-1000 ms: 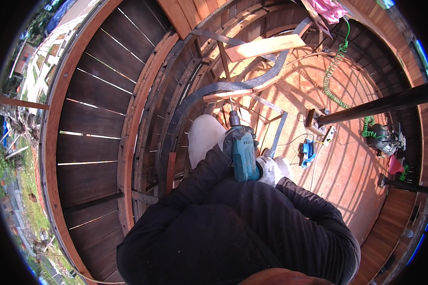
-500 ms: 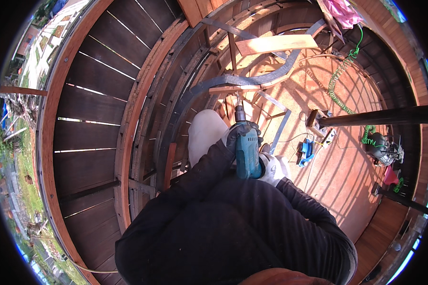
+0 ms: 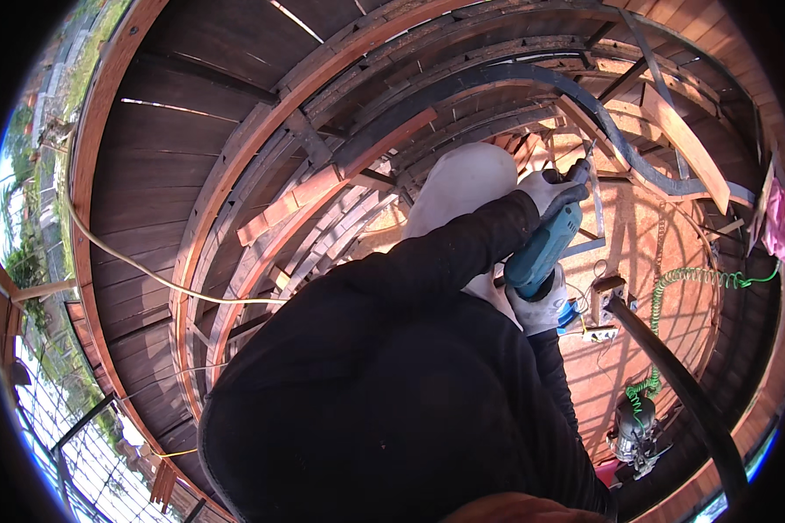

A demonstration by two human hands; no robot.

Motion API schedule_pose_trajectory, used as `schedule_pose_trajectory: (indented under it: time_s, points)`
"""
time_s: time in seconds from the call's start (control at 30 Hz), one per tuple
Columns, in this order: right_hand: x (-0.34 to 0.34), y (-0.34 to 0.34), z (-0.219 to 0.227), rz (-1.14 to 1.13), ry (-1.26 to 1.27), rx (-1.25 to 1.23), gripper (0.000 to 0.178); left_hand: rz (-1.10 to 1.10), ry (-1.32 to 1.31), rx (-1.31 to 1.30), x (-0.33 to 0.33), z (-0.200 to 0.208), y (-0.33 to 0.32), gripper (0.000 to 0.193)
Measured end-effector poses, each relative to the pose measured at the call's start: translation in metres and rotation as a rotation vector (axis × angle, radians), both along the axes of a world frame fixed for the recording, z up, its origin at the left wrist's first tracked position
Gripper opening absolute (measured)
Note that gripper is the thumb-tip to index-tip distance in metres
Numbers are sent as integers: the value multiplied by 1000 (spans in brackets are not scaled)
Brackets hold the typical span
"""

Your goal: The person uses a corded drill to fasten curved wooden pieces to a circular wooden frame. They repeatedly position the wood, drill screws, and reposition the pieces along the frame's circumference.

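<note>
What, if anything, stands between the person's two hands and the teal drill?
Nothing visible except the gloves: the left hand holds the teal drill near its front, the right hand at its rear end.

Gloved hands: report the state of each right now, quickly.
White-and-dark-gloved left hand: closed, holding the front of the long teal power drill.
White-and-dark-gloved right hand: closed, holding the drill's rear end.

I'm seeing sunlight striping the flat orange-brown floor [image 3: 602, 375] with shadows; my teal-bodied power drill [image 3: 545, 248] is showing clearly, my black fabric top [image 3: 375, 392] is losing detail, glare is whitening the lower-left rim, fisheye distortion is bending edges.
</note>
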State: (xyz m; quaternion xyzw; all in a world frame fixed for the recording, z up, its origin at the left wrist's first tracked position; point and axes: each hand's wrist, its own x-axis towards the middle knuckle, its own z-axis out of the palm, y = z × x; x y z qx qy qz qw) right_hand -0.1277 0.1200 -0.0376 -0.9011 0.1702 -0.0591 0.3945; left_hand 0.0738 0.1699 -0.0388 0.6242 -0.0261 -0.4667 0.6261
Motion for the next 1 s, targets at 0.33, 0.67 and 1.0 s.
schedule_pose_trajectory:
  time_s: [0.33, 0.67, 1.0]
  points:
    - [-6, -22, 10, 99, 63, 23, 83, 6, -304, 365, -38, 45, 7, 78]
    - [40, -42, 32, 27, 6, 20, 69, 144, -254, 212, -38, 26, 19, 68]
    - [-39, -20, 19, 216, -68, -91, 83, 106, 618, -127, -32, 15, 19, 36]
